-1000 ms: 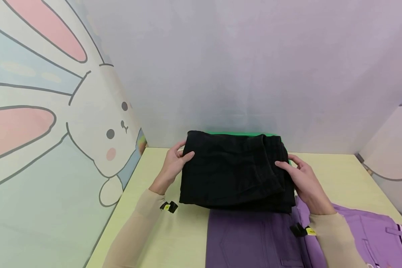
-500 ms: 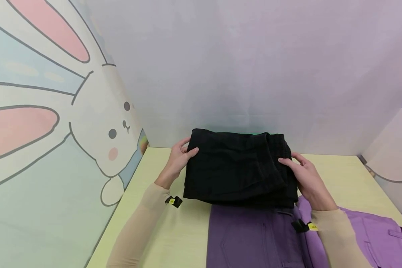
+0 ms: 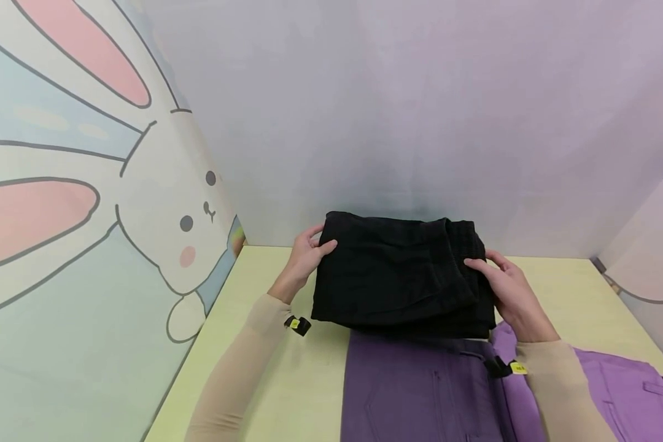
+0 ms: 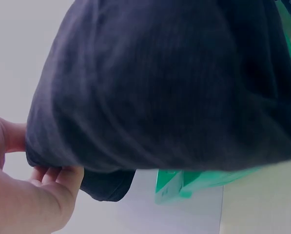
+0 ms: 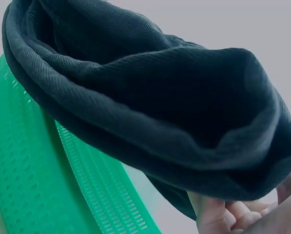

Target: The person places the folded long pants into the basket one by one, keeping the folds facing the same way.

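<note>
A folded pair of black trousers [image 3: 387,270] is held up by both hands, its elastic waistband toward the right. My left hand [image 3: 305,261] grips the left folded edge, thumb on top and fingers underneath. At the waistband end my right hand [image 3: 512,298] pinches the cloth the same way. Below the trousers, a green perforated plastic basket [image 5: 26,156] shows in the right wrist view. Part of that basket [image 4: 199,179] also appears under the cloth in the left wrist view, while the trousers hide it in the head view.
Dark purple trousers [image 3: 409,393] lie on the pale yellow table [image 3: 287,393] in front of the black ones. Light purple trousers [image 3: 613,383] with white stripes lie at the right, partly behind the right sleeve. A pale cloth wall [image 3: 398,110] stands behind the table.
Both hands have shifted slightly right and away with the black trousers. The green basket rim, visible behind the trousers in the earlier head frames, is now covered.
</note>
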Tool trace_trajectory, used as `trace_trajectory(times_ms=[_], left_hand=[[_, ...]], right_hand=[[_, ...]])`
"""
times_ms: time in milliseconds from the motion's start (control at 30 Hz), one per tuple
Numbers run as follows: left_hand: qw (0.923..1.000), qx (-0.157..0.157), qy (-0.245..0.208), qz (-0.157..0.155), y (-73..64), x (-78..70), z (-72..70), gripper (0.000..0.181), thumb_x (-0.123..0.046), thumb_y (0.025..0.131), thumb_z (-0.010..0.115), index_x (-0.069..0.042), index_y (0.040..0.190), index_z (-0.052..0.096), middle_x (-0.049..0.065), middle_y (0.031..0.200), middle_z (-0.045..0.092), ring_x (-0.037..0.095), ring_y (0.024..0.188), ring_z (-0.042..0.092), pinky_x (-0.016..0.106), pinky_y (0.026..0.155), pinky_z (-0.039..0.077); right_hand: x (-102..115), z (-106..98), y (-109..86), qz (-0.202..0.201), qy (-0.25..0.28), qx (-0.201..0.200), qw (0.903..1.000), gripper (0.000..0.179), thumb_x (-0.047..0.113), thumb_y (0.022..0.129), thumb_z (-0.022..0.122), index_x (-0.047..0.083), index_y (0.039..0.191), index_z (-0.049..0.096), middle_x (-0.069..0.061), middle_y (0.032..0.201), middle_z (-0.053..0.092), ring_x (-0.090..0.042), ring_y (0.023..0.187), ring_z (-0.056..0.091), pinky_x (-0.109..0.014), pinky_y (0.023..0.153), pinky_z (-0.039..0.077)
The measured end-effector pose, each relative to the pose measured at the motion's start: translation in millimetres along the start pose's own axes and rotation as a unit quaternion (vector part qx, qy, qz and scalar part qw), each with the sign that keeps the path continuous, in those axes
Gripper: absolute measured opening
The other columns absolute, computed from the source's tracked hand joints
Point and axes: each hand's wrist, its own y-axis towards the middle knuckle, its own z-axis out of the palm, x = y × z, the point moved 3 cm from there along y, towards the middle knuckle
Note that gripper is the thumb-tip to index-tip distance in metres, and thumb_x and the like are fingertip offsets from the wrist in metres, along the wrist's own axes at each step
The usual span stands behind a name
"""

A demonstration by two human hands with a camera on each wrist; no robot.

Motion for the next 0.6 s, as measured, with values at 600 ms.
trace_trajectory(times_ms=[600], left_hand=[[0.9997,0.017,0.017,-0.004,21.3,14.3,7.4,0.058,-0.005,0.106,0.063,-0.006,0.161,0.045,0.026,0.147,0.063,0.041,0.133,0.065,0.052,0.120,0.046]], right_hand=[[-10.1,-7.9,11.6,0.005,-0.031,-0.034,0.9989,0.020,0.028,0.102,0.075,0.033,0.117,0.063,0.020,0.089,0.073,-0.002,0.074,0.073,-0.023,0.067,0.061]])
